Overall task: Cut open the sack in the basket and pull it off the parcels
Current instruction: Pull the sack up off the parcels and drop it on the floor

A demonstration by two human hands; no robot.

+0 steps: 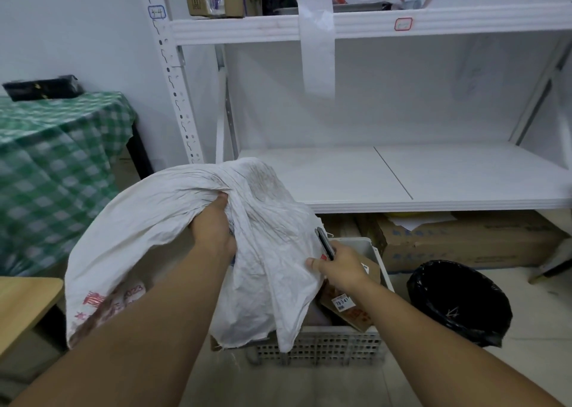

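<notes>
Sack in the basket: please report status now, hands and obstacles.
Left hand gripping bunched sack, lifted above basket. Right hand pinching sack edge, holding cutter. Parcels partly exposed. Nothing blocking.

sack (185, 221) draped over basket (325, 344), bin (461, 301) close right

Two bare forearms, no sleeves, unadorned hands

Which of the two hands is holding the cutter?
The right hand: it grips the dark cutter beside the sack. The left hand only clutches bunched sack fabric.
</notes>
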